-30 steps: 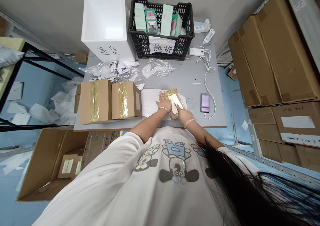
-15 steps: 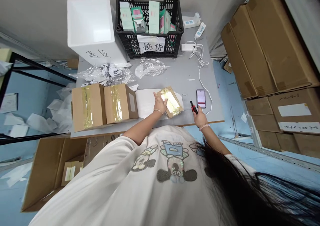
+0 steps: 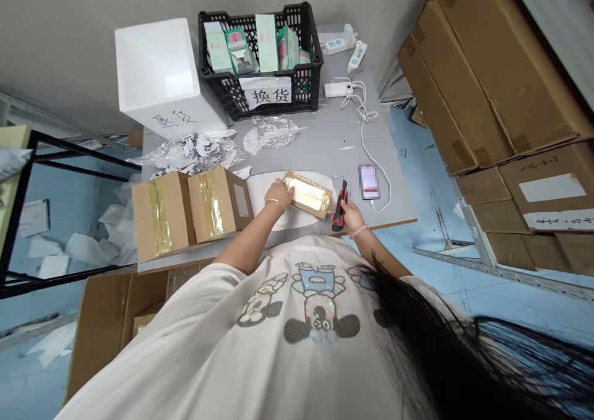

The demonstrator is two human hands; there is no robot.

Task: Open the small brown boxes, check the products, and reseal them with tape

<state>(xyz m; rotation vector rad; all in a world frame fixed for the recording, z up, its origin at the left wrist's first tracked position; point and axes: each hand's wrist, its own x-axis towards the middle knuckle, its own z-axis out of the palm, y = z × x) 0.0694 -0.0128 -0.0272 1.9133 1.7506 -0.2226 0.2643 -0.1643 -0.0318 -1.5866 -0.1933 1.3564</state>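
A small taped cardboard box (image 3: 307,196) with a shiny label lies tilted on a white sheet (image 3: 260,185) near the table's front edge. My left hand (image 3: 279,193) grips its left end. In my right hand (image 3: 351,216) is a red and black box cutter (image 3: 340,208), its dark tip pointing away from me, just right of the box. Fingertips of my right hand are close to the box's right end; whether they touch it I cannot tell. A phone (image 3: 370,182) with a lit screen lies right of the cutter, a white cable plugged into it.
Two larger taped boxes (image 3: 214,202) stand at the left front. Behind are crumpled plastic wrap (image 3: 271,133), a white foam bin (image 3: 158,67) and a black crate (image 3: 273,101) of green packets. White power strips (image 3: 338,90) lie at the back right; stacked cartons (image 3: 492,73) stand farther right.
My right hand has moved left with the cutter, away from the phone and up to the small box. The box has turned so its long side runs more sideways. The view has shifted slightly.
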